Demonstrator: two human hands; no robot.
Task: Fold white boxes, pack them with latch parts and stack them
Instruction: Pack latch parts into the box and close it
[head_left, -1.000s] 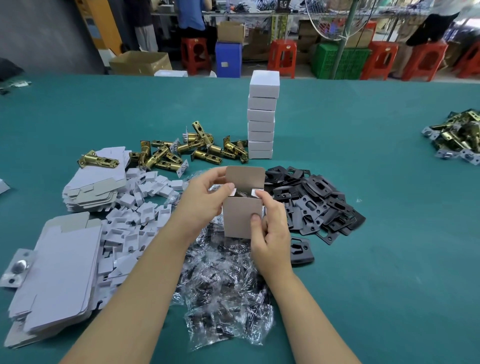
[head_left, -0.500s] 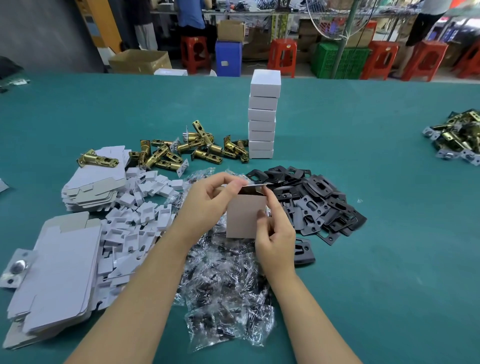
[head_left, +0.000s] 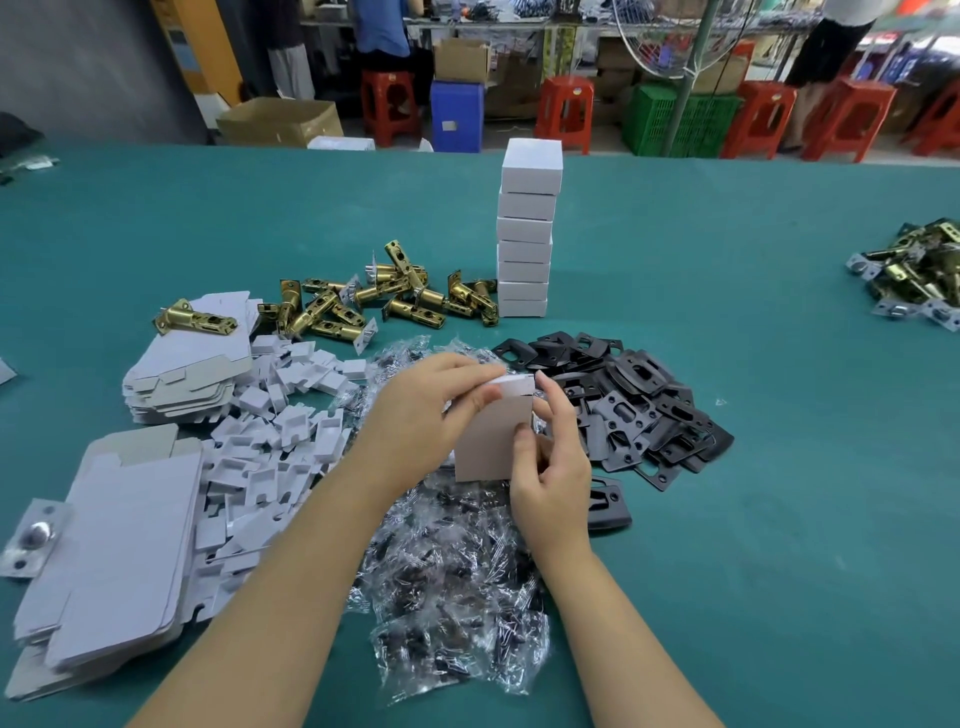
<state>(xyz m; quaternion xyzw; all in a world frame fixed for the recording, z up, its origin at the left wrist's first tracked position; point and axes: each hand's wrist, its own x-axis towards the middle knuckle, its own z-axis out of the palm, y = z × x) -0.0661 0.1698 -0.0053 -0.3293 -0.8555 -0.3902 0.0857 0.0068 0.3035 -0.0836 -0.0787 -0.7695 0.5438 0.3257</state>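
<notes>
Box (head_left: 491, 436) sits mid-frame, left hand (head_left: 431, 410) pressing its top flap down while the right hand (head_left: 550, 467) pinches the side. Looks nearly closed. Seven done boxes stacked (head_left: 527, 234) behind; plenty of flat blanks (head_left: 109, 551) at lower left, brass latches (head_left: 363, 301) and black plates (head_left: 639, 400) left.

Latches (head_left: 374, 301) lie left of the box stack (head_left: 525, 244) — plates (head_left: 634, 395) before it.

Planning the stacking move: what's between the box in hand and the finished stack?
Head view: clear screw bags and black strike plates lie between the held box and the stack; then bare table.
</notes>
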